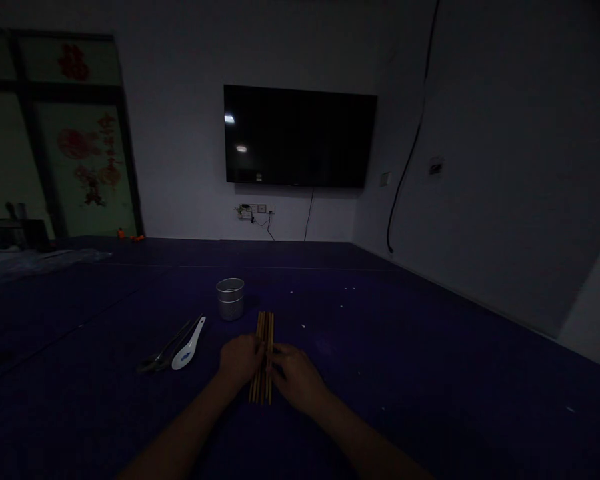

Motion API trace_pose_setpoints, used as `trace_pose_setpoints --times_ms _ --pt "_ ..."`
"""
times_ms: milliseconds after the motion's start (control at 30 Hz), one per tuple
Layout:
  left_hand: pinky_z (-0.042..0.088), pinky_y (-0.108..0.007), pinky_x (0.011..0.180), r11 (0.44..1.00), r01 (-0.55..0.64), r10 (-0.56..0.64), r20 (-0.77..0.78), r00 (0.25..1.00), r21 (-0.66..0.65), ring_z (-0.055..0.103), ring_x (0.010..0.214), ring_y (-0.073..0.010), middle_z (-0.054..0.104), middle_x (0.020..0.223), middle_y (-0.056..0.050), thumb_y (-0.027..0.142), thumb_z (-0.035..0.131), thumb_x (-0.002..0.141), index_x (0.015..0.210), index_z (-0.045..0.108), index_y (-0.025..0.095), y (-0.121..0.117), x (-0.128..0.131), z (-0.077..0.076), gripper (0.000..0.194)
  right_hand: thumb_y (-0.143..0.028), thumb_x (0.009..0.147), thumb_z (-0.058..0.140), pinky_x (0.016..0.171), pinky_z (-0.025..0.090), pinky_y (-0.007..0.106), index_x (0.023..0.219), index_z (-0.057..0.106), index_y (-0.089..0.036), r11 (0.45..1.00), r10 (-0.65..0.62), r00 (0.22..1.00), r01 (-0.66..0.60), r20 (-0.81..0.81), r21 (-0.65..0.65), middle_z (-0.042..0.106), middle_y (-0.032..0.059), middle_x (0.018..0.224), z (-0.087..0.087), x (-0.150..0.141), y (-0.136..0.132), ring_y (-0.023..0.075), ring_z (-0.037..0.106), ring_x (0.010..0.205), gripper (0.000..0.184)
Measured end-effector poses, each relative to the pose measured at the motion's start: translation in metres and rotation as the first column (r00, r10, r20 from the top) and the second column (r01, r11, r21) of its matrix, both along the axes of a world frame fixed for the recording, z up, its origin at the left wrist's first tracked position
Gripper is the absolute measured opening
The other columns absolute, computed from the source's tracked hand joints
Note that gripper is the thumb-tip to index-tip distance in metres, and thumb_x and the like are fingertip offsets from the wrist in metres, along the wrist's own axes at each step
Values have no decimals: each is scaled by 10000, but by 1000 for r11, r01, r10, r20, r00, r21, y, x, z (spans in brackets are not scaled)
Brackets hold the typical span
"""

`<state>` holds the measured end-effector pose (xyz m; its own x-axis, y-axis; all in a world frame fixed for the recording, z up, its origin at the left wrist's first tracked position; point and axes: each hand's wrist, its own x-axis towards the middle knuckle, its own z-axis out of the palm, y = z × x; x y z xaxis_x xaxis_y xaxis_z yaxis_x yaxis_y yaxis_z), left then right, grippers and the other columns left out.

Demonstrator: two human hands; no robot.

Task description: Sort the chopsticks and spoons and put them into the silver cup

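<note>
A bundle of several wooden chopsticks (pixel 265 330) lies on the dark blue surface (pixel 405 347), pointing away from me. My left hand (pixel 239 360) rests against the bundle's left side with its fingers curled onto the sticks. My right hand (pixel 295 375) presses in from the right side, fingers closed toward the sticks. Both hands squeeze the bundle between them near its middle. The room is dim and finger detail is hard to see.
A small metal cup (pixel 230 298) stands just beyond the chopsticks. To the left lie a white ceramic spoon (pixel 189 347) and metal spoons (pixel 163 353). A dark TV (pixel 300 137) hangs on the far wall. Clear plastic sheeting (pixel 25 261) lies at far left.
</note>
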<state>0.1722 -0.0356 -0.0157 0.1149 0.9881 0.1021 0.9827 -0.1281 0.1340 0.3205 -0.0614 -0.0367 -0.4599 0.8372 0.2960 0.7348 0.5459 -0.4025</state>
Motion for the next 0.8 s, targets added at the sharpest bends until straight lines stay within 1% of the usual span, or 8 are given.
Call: trace_pose_setpoints --times_ms 133,300,500,700,800 --pt "489 -317 730 1000 11 -11 7 1000 5 669 887 -236 702 971 -114 400 306 896 941 660 177 0 0 0 421 -244 871 474 978 371 349 1111 651 -249 1000 13 1000 -13 0 2 591 61 1250 0 0 1 220 529 1153 298" --pt "488 -314 737 1000 12 -12 -16 1000 -13 662 906 -233 697 1000 -116 402 305 894 953 660 174 1 0 1 426 -256 868 479 979 372 346 1103 655 -231 1000 -3 1000 3 -4 0 581 73 1265 -2 1 1 224 527 1159 295" --pt "488 -321 755 1000 4 -4 -17 1000 -8 661 915 -236 699 979 -121 400 315 891 960 663 167 0 -1 1 424 -254 867 489 976 375 345 1127 646 -258 1000 -1 1000 1 -2 -6 592 54 1253 -1 0 1 220 536 1149 304" --pt "490 -331 750 1000 19 -19 -33 999 -8 662 918 -242 697 984 -124 376 313 890 951 670 174 0 -2 2 415 -265 875 470 991 365 357 1214 592 -257 1000 -7 1000 7 -2 -5 556 63 1302 -1 0 0 227 512 1178 360" --pt "489 -327 751 1000 11 -11 -26 1000 -7 662 917 -240 698 982 -123 379 314 889 949 670 174 -1 -2 2 415 -273 883 455 1001 356 363 1221 585 -251 1000 -5 1000 5 4 -1 548 67 1310 0 1 -1 230 497 1194 364"
